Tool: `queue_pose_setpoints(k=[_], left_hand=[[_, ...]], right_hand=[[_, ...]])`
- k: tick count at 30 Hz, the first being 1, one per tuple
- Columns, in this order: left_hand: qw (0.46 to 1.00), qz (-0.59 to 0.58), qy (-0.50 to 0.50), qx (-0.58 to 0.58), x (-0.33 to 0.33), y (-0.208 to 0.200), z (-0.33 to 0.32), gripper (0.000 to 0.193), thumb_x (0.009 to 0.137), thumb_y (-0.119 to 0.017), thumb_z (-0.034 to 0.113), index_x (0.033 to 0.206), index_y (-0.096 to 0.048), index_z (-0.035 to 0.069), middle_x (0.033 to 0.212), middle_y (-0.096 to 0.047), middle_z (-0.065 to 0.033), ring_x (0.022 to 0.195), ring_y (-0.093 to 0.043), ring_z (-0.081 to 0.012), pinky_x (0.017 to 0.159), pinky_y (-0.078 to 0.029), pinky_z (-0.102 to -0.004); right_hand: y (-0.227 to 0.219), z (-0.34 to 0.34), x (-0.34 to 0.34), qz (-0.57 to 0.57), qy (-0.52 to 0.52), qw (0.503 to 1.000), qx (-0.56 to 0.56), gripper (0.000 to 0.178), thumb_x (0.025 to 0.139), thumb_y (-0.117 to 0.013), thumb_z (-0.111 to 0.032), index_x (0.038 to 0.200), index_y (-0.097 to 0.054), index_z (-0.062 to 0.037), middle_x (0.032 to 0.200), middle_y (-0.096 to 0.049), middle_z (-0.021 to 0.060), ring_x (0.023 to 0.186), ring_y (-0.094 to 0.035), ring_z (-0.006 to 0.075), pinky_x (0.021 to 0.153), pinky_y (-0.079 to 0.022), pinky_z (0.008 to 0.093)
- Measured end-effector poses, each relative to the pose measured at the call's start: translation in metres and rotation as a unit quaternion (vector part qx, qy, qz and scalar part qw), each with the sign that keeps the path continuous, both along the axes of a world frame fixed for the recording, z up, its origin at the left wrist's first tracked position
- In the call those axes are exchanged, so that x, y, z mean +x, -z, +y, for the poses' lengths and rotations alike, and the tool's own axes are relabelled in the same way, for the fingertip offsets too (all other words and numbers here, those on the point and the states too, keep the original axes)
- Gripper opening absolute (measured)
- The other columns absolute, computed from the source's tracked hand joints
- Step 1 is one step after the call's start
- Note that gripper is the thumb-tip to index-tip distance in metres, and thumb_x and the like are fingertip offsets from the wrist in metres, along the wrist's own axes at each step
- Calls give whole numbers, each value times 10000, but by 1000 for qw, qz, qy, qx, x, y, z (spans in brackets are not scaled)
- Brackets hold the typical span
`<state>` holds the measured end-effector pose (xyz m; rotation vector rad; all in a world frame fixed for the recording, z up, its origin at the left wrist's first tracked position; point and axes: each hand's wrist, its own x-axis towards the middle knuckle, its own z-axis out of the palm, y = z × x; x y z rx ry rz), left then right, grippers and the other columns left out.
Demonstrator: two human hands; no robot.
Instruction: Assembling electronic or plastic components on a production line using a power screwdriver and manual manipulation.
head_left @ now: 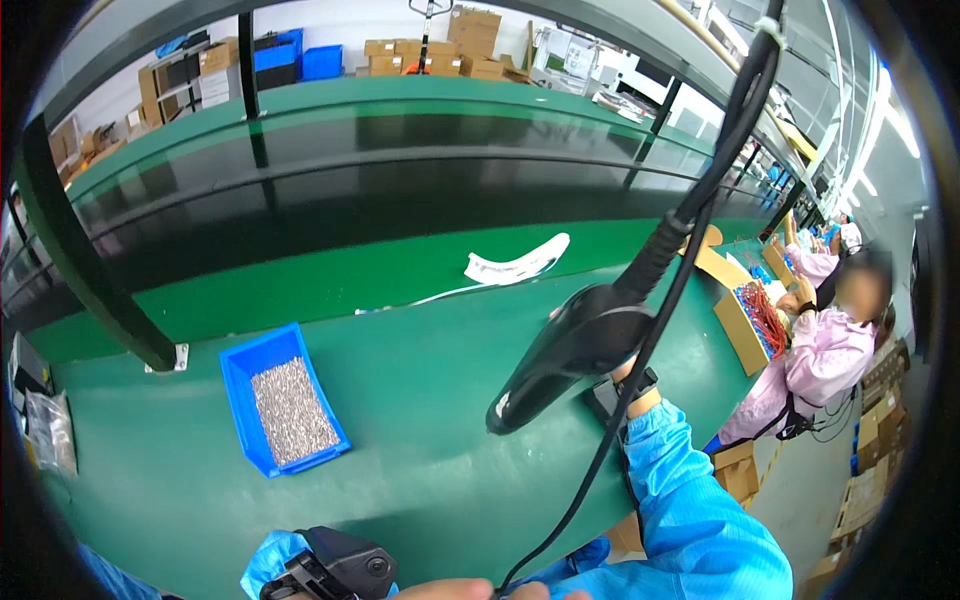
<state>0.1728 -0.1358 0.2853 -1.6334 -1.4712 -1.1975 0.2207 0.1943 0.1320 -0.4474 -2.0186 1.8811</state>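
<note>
My left hand is at the lower edge, cut off by the frame. Its fingers look curled where a thin black cable comes down to them. A black device with a lens sits at my left wrist. My right hand reaches over the green bench, with a black band and device at the wrist. Its fingers are mostly hidden behind a black corded hand tool, whose exact kind I cannot tell. The tool hangs tilted, close to view, from a thick cable. Whether my right hand touches it cannot be seen.
A blue bin of small metal parts stands left on the green bench. A curved white strip lies at the back by a dark conveyor. At right are a carton of red wires and a co-worker in pink.
</note>
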Motion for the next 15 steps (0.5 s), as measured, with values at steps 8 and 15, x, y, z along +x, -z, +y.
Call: queue_pose_setpoints(k=[8, 15], left_hand=[[997, -69, -32, 34, 10, 20, 5, 149, 674, -522, 261, 615, -602, 150, 685, -606, 41, 638, -559, -113, 673, -426, -283], [994, -80, -17, 69, 20, 24, 21, 172, 704, -517, 288, 632, -606, 159, 693, -609, 42, 662, -569, -108, 699, -437, -290]], right_hand=[[32, 36, -6, -52, -54, 997, 13, 349, 846, -451, -211, 1045, -477, 75, 921, -564, 173, 867, -549, 229, 780, -456, 322], [24, 26, -10, -73, 0, 997, -32, 224, 836, -523, -181, 984, -514, -14, 814, -585, 77, 662, -572, 118, 559, -479, 214]])
